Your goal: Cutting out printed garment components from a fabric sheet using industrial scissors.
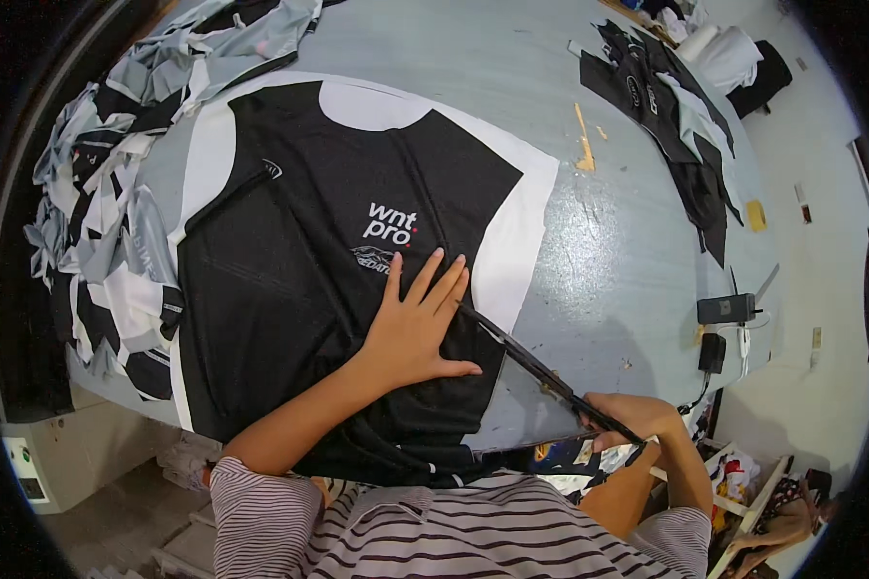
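A black shirt-shaped fabric panel [261,270] with a printed chest logo lies on a larger white sheet [512,241] on the grey table. My left hand [415,328] rests on the panel just below the logo, fingers spread. My right hand [628,420], low at the right, grips long black scissors [541,372] by the handles. The blades point up and left toward the panel's right edge, near the fingertips of my left hand. Whether the tips are cutting the cloth I cannot tell.
Grey, white and black fabric pieces [106,241] pile along the table's [454,48] left side. Dark cut pieces [666,125] lie at the back right. A charger [713,352] and black device [724,311] sit by the right edge. A wooden rack [753,502] holding cloth stands below at right.
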A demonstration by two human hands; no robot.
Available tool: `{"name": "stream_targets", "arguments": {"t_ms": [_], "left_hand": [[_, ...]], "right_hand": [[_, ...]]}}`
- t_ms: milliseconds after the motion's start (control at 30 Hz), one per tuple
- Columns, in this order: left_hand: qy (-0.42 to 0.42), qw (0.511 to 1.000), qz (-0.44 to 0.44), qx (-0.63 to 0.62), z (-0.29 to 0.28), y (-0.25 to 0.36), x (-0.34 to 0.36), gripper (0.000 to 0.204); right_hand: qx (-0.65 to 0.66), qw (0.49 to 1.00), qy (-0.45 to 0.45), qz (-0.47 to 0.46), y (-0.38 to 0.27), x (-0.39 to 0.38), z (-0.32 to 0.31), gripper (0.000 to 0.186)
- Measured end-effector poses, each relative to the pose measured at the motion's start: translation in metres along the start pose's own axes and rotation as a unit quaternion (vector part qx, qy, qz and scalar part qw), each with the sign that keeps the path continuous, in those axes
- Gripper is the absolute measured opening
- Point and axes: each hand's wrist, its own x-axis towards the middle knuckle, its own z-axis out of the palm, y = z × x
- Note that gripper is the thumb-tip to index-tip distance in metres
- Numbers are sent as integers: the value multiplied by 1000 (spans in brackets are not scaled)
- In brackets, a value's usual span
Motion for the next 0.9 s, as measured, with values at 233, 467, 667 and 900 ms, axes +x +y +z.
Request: {"name": "stream_targets", "arguments": {"t_ms": [233, 467, 667, 900], "left_hand": [[10, 1000, 6, -3, 2, -2, -1, 109], [13, 1000, 12, -6, 0, -4, 0, 108], [17, 1000, 15, -3, 2, -5, 1, 110], [14, 1000, 14, -2, 1, -5, 1, 110]], "right_hand": [[-4, 1000, 6, 12, 3, -2, 2, 59], [3, 999, 26, 23, 7, -3, 5, 61], [32, 998, 36, 39, 6, -4, 7, 53], [50, 996, 53, 49, 5, -6, 17, 47]]}}
